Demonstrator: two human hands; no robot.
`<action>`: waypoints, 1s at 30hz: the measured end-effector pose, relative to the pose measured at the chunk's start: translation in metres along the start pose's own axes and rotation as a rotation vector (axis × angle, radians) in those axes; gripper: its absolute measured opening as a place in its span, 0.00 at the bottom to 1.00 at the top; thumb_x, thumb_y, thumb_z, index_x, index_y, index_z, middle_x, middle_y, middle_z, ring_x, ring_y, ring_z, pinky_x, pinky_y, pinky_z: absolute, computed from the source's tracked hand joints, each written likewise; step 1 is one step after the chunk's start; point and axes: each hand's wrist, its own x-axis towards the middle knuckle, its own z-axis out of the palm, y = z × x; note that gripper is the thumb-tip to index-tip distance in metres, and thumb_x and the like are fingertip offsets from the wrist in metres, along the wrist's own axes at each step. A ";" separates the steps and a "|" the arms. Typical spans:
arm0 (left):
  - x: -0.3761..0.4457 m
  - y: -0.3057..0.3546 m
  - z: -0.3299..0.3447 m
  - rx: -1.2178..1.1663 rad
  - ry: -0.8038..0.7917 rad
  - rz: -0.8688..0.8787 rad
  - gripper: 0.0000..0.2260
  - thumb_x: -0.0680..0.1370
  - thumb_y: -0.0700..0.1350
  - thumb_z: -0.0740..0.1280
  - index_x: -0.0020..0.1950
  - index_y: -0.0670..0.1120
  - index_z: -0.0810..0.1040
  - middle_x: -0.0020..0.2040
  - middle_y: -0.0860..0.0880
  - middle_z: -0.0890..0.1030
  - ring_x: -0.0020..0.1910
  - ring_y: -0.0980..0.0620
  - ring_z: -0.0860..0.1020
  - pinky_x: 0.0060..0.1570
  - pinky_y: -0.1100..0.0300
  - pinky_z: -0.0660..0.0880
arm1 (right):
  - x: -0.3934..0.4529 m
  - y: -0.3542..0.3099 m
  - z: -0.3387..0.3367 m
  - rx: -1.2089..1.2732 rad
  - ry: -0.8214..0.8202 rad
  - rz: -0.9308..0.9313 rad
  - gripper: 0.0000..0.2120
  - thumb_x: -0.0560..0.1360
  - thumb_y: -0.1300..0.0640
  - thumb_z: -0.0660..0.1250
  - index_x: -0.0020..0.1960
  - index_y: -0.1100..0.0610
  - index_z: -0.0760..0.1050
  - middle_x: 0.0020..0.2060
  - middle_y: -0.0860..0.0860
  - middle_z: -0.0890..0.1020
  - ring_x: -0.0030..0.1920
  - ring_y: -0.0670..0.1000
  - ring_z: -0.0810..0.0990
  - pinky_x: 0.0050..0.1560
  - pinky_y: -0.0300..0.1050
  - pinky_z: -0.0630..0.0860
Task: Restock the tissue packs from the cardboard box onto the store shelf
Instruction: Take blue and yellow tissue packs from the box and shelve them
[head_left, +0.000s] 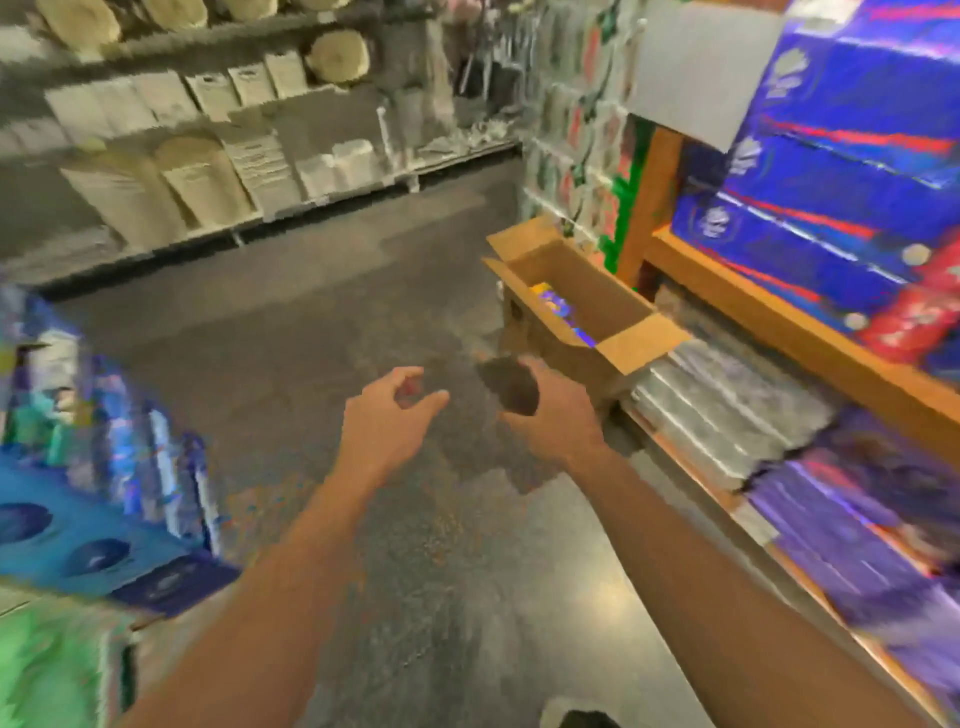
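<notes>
Head view, blurred blue packs (810, 244) (labels unreadable), open cardboard box (582, 306), empty hands (387, 415).

It's all blurry. My box (582, 301) hides most of the packs (558, 306) inside (just a bright bit shows), and my right fingers (519, 358) look smudged.

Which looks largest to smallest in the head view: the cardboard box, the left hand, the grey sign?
1. grey sign
2. cardboard box, close to the sign, and it is farther away, so unsure
3. left hand
</notes>
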 end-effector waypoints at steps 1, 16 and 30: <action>0.014 0.019 0.028 -0.012 -0.051 0.013 0.17 0.74 0.52 0.74 0.62 0.49 0.81 0.51 0.51 0.82 0.53 0.49 0.81 0.59 0.54 0.75 | 0.007 0.026 -0.018 0.006 0.033 0.058 0.34 0.69 0.48 0.77 0.72 0.52 0.69 0.63 0.53 0.79 0.64 0.55 0.76 0.61 0.46 0.71; 0.276 0.073 0.178 -0.135 -0.370 0.041 0.15 0.76 0.52 0.72 0.62 0.52 0.80 0.53 0.55 0.82 0.45 0.65 0.77 0.43 0.70 0.69 | 0.220 0.150 -0.034 0.211 0.234 0.470 0.34 0.68 0.49 0.78 0.70 0.51 0.71 0.60 0.51 0.80 0.59 0.54 0.78 0.50 0.42 0.70; 0.523 0.112 0.297 -0.080 -0.652 -0.029 0.20 0.69 0.55 0.73 0.60 0.51 0.81 0.51 0.46 0.83 0.41 0.54 0.77 0.46 0.58 0.73 | 0.432 0.243 -0.010 0.542 0.422 0.886 0.27 0.67 0.52 0.79 0.63 0.50 0.75 0.52 0.53 0.82 0.52 0.55 0.81 0.56 0.53 0.78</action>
